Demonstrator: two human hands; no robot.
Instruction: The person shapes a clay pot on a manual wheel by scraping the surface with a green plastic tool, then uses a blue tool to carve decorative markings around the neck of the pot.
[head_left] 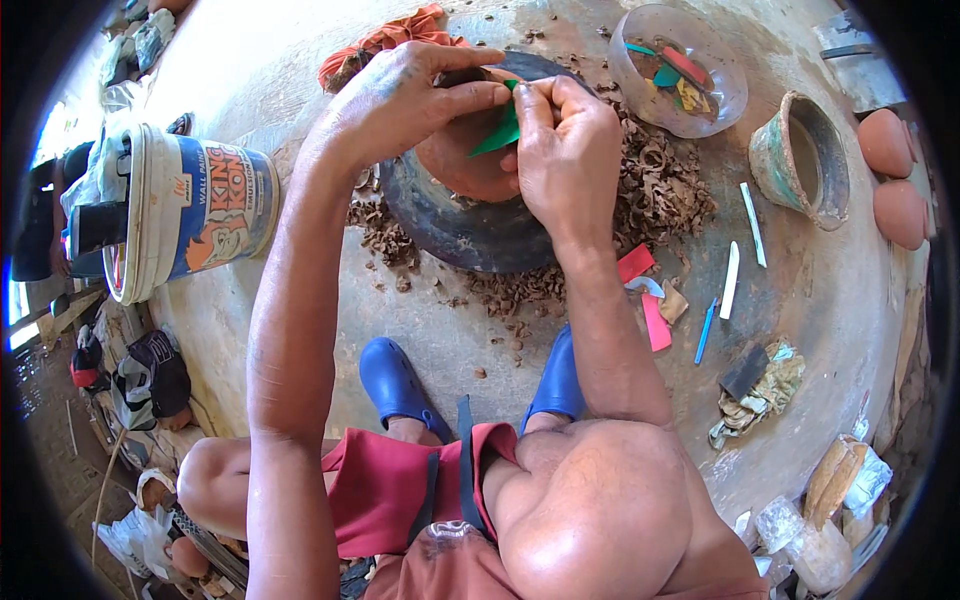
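Observation:
A reddish-brown clay pot [462,160] sits on a dark round turntable [470,235] in front of me. My left hand [405,95] grips the pot's top, its index finger stretched across the far side and its thumb on the near side. The left thumb tip meets a green flat piece [497,135], which looks like a thin plastic scraper. Thumb and fingers of my right hand [570,150] pinch that piece against the pot. Part of the pot and some fingertips are hidden behind my hands.
Clay shavings [665,190] ring the turntable. On the right are a clear bowl [720,110] of coloured pieces, a clay-stained pot [770,165], white sticks [730,280] and a blue stick [706,332]. An orange cloth [400,35] lies behind; a paint bucket [225,205] lies left.

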